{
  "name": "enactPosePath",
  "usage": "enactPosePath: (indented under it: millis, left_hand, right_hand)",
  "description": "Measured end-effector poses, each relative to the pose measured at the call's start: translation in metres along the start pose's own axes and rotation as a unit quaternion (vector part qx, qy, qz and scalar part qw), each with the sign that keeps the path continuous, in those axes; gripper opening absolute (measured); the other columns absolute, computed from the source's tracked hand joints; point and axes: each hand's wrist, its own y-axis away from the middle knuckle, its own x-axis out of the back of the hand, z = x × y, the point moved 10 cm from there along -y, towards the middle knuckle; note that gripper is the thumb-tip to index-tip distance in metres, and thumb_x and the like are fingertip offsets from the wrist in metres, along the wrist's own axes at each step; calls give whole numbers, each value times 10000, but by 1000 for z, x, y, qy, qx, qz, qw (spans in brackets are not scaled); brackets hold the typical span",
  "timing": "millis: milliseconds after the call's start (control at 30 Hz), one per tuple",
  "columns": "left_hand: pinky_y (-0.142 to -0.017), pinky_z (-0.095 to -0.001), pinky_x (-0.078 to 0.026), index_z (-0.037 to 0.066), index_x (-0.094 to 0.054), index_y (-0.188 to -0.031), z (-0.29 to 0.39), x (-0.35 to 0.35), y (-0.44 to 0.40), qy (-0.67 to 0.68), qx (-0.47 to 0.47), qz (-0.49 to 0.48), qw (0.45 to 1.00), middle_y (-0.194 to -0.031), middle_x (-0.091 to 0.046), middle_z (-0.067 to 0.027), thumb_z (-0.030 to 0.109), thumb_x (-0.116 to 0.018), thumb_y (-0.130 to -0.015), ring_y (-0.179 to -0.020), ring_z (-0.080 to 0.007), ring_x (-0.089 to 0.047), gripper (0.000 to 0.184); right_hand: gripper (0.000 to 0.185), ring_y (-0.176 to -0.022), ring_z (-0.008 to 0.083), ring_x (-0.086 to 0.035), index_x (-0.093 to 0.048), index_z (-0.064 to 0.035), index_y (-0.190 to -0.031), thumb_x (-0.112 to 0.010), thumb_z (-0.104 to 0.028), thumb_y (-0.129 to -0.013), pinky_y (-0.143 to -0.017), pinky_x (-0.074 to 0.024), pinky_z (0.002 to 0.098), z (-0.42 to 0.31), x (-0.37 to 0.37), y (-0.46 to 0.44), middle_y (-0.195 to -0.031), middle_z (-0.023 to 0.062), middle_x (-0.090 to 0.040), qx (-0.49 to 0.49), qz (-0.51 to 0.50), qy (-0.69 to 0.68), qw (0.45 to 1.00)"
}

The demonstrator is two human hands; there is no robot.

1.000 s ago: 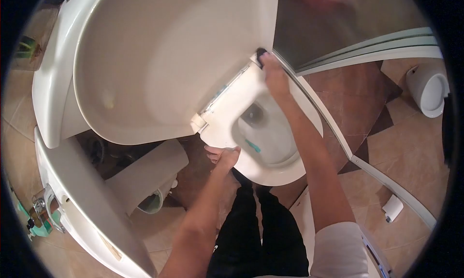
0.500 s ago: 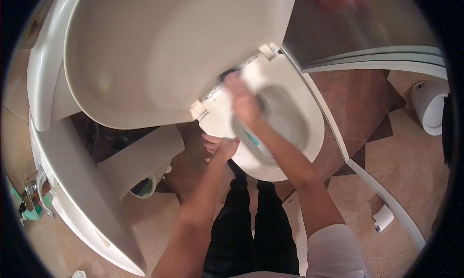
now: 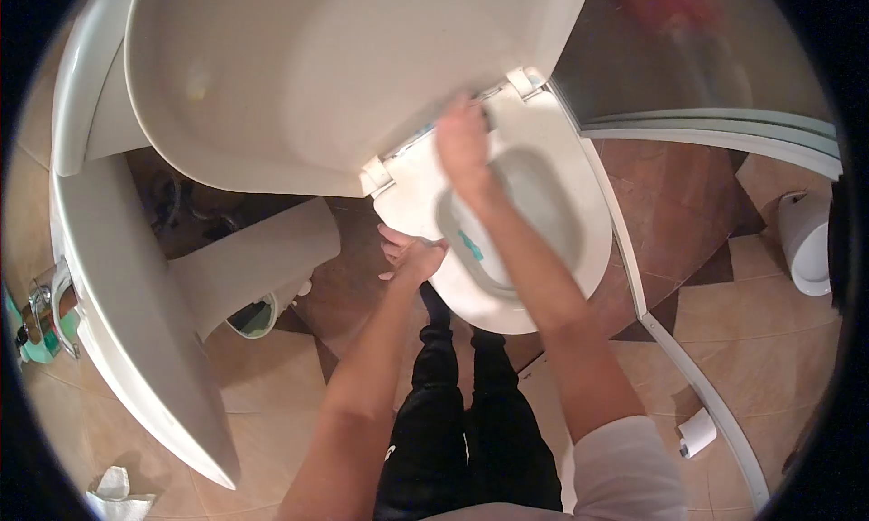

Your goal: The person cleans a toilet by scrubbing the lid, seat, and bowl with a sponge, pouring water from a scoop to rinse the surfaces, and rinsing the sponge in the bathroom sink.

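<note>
The white toilet seat (image 3: 584,231) lies over the bowl, and the raised lid (image 3: 299,77) leans back behind it. My left hand (image 3: 415,257) grips the seat's left edge, thumb on top and fingers at the outer side. Near the hinge line, my right hand (image 3: 463,139) is closed on a small dark object (image 3: 489,115), mostly hidden and blurred. A pale hinge block (image 3: 374,174) shows at the left and another (image 3: 523,82) at the right. Inside the bowl is a teal piece (image 3: 470,245).
At the left stands a white sink (image 3: 136,313) with its pedestal (image 3: 262,258) and a small bin (image 3: 253,317). A shower door rail (image 3: 706,127) and curved sill (image 3: 625,240) run at the right. A paper roll (image 3: 697,432) and white cloth (image 3: 118,498) lie on the floor.
My right hand moved from the right hinge leftward along the hinge line, then slightly back right. My left hand stayed on the seat edge. The camera view shifted.
</note>
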Motion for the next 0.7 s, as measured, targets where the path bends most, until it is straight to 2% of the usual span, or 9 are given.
enactPosePath:
  millis: [100, 167, 300, 367, 433, 467, 533, 600, 700]
  left_hand:
    - [-1046, -631, -1, 0, 299, -1323, -3, 1, -1, -19, 10, 3, 1000, -1447, 32, -260, 447, -677, -735, -1375, -338, -20, 1224]
    - [-1048, -628, -1, 4, 300, -1323, -2, 1, 0, -21, 3, -4, 1000, -1448, 29, -260, 447, -678, -736, -1375, -339, -20, 1224]
    - [-1049, -624, 7, 11, 305, -1322, -5, 1, -5, -17, 2, -12, 1000, -1448, 29, -253, 448, -676, -739, -1374, -337, -30, 1222]
    - [-1046, -626, 14, 15, 303, -1324, -5, 0, -4, -16, 7, -16, 1000, -1449, 35, -247, 448, -673, -743, -1372, -335, -33, 1216]
    - [-1044, -627, 19, 20, 298, -1328, -6, 0, -4, -22, 6, -15, 1000, -1451, 41, -244, 451, -674, -742, -1373, -332, -30, 1214]
    - [-1042, -628, 23, 24, 293, -1333, -5, 1, -6, -29, 1, -13, 1000, -1453, 48, -240, 454, -675, -741, -1374, -330, -27, 1213]
    - [-1039, -630, 31, 26, 298, -1331, -10, -1, -11, -13, -22, 1, 1000, -1454, 62, -244, 459, -675, -741, -1378, -329, -6, 1217]
    - [-1038, -632, 34, 25, 303, -1327, -7, 0, -9, -2, -20, -9, 1000, -1455, 54, -238, 466, -677, -740, -1376, -326, -8, 1224]
    - [-1041, -632, 31, 26, 293, -1333, -7, -1, -12, -7, -11, -4, 1000, -1455, 32, -231, 463, -685, -734, -1375, -324, -14, 1227]
  right_hand:
    - [171, -943, 278, -530, -646, -18, -854, -523, -85, -756, -795, -470, 347, -53, 5, 18, -989, 125, -550, 60, 18, -39, 997]
    - [177, -979, 271, -538, -648, -25, -862, -537, -117, -759, -804, -465, 365, -50, -2, 13, -996, 108, -572, 207, -33, -77, 975]
    - [147, -1025, 280, -535, -650, -54, -833, -550, -113, -743, -805, -446, 404, 4, 22, -10, -873, 93, -612, 142, -10, -59, 988]
    - [127, -1021, 288, -533, -648, -45, -804, -556, -123, -766, -810, -428, 401, 9, 16, -9, -863, 108, -623, 25, 51, -38, 998]
    - [154, -953, 244, -546, -663, -72, -851, -542, -124, -772, -859, -398, 411, -35, -4, 12, -910, 89, -633, 43, -34, -17, 998]
    - [176, -940, 256, -575, -655, -57, -882, -557, -140, -761, -895, -401, 415, -68, -7, 35, -931, 97, -642, 119, -43, -55, 990]
    - [237, -989, 262, -583, -639, -33, -952, -566, -151, -759, -923, -406, 412, -70, 31, 66, -994, 120, -639, 210, 186, -176, 944]
    - [287, -1075, 261, -554, -611, -27, -1036, -573, -127, -769, -947, -405, 402, -19, 22, 58, -1073, 149, -616, 254, 126, -302, 910]
    - [301, -1068, 278, -542, -594, -40, -1069, -559, -72, -771, -925, -417, 394, 48, 10, 27, -1090, 149, -601, 135, 89, -329, 930]
